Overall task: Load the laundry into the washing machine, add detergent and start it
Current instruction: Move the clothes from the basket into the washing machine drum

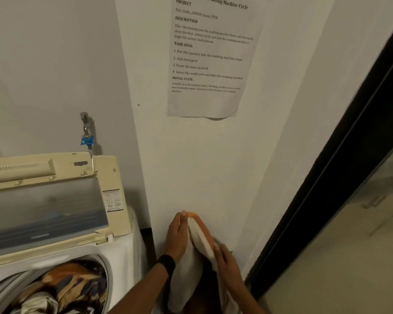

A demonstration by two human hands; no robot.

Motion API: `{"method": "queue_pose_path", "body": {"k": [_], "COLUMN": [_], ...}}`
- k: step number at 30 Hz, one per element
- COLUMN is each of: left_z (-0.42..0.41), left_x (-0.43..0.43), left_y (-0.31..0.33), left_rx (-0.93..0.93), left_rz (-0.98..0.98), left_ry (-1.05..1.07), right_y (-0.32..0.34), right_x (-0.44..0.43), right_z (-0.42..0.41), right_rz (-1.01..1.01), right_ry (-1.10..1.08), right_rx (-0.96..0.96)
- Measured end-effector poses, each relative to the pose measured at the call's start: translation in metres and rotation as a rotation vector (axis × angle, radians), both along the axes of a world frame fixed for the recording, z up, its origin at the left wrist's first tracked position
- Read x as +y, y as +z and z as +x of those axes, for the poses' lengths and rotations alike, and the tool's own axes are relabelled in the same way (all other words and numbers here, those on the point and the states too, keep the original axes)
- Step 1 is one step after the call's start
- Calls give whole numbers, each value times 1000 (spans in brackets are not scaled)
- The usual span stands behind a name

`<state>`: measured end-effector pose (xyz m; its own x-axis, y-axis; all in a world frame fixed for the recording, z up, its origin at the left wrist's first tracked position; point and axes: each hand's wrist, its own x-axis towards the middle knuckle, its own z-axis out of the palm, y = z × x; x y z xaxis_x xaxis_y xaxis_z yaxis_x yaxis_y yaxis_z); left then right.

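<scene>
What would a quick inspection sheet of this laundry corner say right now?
Surface: washing machine, lid raised.
Job's things: patterned laundry inside the machine; white cloth with orange edge held right of the machine; detergent not seen.
Clutter: nothing seen.
Hands: left hand pinches the cloth's top, right hand grips its edge.
Cables: nothing seen.
Surroundings: wall tap with blue fitting, printed sheet, dark door frame.

Head camera looks forward and down, close to the wall [191, 168]; washing machine [55, 223] lower left.
</scene>
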<state>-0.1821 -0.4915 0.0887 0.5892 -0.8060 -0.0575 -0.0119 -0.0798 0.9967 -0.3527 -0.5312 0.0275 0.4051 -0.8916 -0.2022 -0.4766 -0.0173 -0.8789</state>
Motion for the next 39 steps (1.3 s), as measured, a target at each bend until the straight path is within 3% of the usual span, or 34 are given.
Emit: {"method": "queue_pose_path", "body": {"k": [5, 14, 17, 20, 25, 30, 32, 34, 36, 39], "left_z": [0, -11, -11, -8, -3, -6, -8, -11, -13, -9], "left_x": [3, -9, -2, 1, -9, -10, -8, -8, -8, -5], "left_y": [3, -6, -4, 5, 16, 15, 17, 19, 21, 22], "left_rx": [-44, 34, 48, 113, 170, 193, 195, 188, 177, 134], "left_rz": [16, -50, -44, -53, -109, -114, -123, -132, -129, -145], "left_ry": [-33, -104, -119, 19, 69, 81, 76, 64, 50, 52], "right_y": [44, 76, 73, 68, 18, -55, -43, -35, -24, -23], "right_x": [-17, -17, -8, 10, 43, 41, 42, 43, 46, 41], "right_z": [13, 62, 61, 54, 37, 10, 7, 11, 18, 19], "right_rz": [-68, -165, -114, -65, 12, -24, 28, 82, 37, -4], "right_ry": [-65, 196, 145, -12, 95, 123, 27, 71, 131, -9], "right_rx": [-230, -275, -282, -362, -198, 154, 93, 58, 73, 89]}}
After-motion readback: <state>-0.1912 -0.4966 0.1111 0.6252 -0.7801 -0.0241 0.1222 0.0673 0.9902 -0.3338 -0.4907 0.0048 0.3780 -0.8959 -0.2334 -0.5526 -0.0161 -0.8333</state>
